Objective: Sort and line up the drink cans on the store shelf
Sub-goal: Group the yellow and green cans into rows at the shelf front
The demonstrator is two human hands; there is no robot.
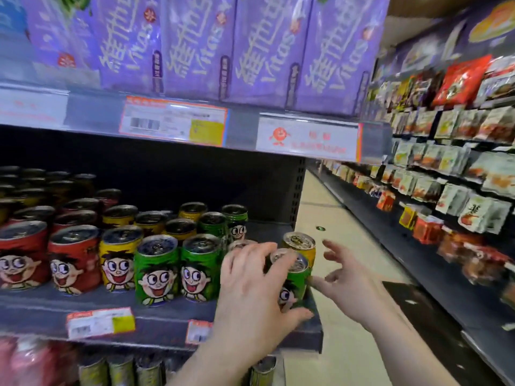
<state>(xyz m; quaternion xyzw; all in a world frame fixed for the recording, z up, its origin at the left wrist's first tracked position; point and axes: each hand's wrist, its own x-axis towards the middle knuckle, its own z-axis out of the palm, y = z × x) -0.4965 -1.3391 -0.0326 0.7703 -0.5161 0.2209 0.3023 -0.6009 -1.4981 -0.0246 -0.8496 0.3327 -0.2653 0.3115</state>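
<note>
Cartoon-faced drink cans stand in rows on the dark shelf (pixel 172 321): red cans (pixel 73 260) at the left, yellow cans (pixel 118 260) beside them, green cans (pixel 156 270) in the middle. At the shelf's right end my left hand (pixel 250 291) wraps around a green can (pixel 295 285). A yellow can (pixel 299 246) stands just behind it. My right hand (pixel 345 277) hovers to the right of both, fingers spread, with its thumb tip near the green can's side. Another can top shows partly behind my left hand's fingers.
Purple drink cartons (pixel 267 48) fill the shelf above, with price tags (pixel 172 121) on its edge. Several cans (pixel 122 369) stand on the shelf below. An aisle floor (pixel 320 215) runs to the right, lined by racks of snack bags (pixel 457 174).
</note>
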